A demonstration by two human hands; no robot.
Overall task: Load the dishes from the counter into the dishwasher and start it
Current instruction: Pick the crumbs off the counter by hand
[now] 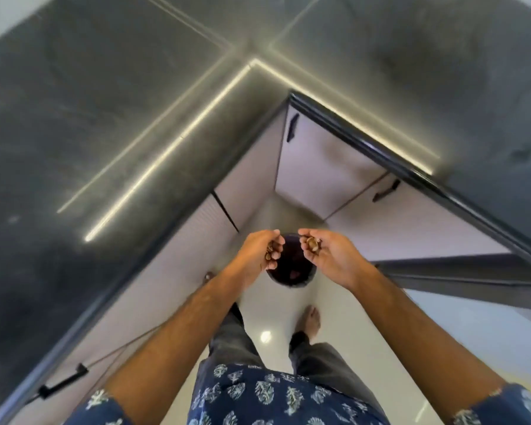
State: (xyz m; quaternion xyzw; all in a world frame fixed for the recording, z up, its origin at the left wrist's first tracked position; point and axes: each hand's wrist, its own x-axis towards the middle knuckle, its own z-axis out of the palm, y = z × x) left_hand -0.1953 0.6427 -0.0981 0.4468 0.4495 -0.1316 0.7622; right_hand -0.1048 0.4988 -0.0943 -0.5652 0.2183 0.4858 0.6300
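Both your bare forearms reach forward and down, converging so the two hands sit close together, just apart. Your left hand (259,251) is turned palm inward with its fingers (273,256) curled around small brown bits. Your right hand (327,253) is palm up, fingers cupped around more of the same bits, thumb stretched toward the left hand.

We note a polished, reflective dark stone counter (111,124), glossy pale floor tiles (288,305), matt white cabinet doors (313,167), printed cloth shirt (258,394).
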